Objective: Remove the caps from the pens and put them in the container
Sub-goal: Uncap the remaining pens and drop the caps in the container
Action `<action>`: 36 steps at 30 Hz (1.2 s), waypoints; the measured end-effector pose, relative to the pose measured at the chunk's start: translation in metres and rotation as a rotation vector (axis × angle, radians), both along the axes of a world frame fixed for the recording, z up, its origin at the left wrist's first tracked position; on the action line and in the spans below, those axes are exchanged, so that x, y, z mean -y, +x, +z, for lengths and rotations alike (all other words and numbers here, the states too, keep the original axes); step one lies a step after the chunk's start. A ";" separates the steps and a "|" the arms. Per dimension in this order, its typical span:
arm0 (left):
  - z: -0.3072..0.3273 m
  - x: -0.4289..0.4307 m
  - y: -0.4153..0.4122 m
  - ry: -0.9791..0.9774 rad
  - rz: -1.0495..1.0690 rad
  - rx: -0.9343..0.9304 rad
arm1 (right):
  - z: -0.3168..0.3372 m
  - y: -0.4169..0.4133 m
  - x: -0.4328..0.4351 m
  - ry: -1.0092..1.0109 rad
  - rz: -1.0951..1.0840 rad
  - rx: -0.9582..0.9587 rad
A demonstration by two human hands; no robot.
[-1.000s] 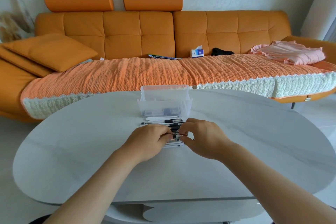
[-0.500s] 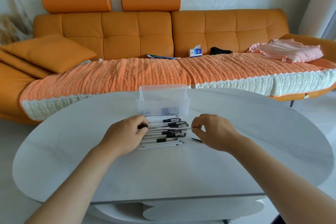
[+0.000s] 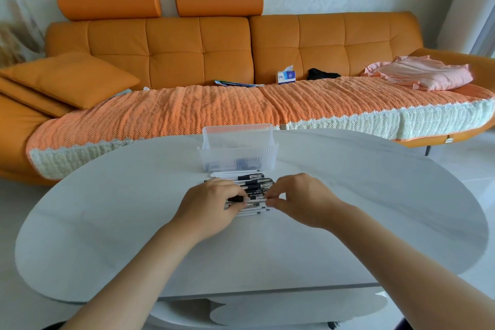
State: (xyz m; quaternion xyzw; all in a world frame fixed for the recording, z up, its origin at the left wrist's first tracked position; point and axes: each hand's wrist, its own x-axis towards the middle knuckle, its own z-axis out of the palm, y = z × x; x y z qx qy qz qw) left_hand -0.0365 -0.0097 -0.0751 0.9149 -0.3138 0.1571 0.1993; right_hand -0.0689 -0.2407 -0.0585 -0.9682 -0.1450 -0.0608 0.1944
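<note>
A pile of white pens with black caps (image 3: 251, 185) lies on the white table (image 3: 134, 222), just in front of a clear ribbed plastic container (image 3: 238, 155) that holds some dark pieces. My left hand (image 3: 211, 203) and my right hand (image 3: 302, 198) meet over the near side of the pile. Between them runs one pen (image 3: 253, 199): my left fingers curl round its black end and my right fingertips pinch its other end. The hands hide the pen's tips and the pile's lower rows.
An orange sofa (image 3: 203, 48) with a knitted orange throw stands right behind the table. On it lie a tissue box (image 3: 286, 76), a dark item, papers and a pink cloth (image 3: 423, 75). A lower shelf shows under the table's near edge.
My hands, which had drawn apart to the two sides of the pile half a second ago, have come back together over its near side and now hold one pen between them.
</note>
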 end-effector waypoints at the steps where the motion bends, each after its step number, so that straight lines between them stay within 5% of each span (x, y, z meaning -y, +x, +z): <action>1: -0.001 -0.001 0.001 0.000 0.003 -0.014 | 0.001 0.002 0.004 0.000 -0.005 -0.012; 13: -0.007 -0.008 -0.002 0.159 0.012 -0.180 | -0.007 0.019 0.026 -0.006 -0.275 -0.089; 36: -0.003 -0.003 0.005 0.156 0.011 -0.205 | -0.008 0.027 0.017 -0.104 -0.187 -0.132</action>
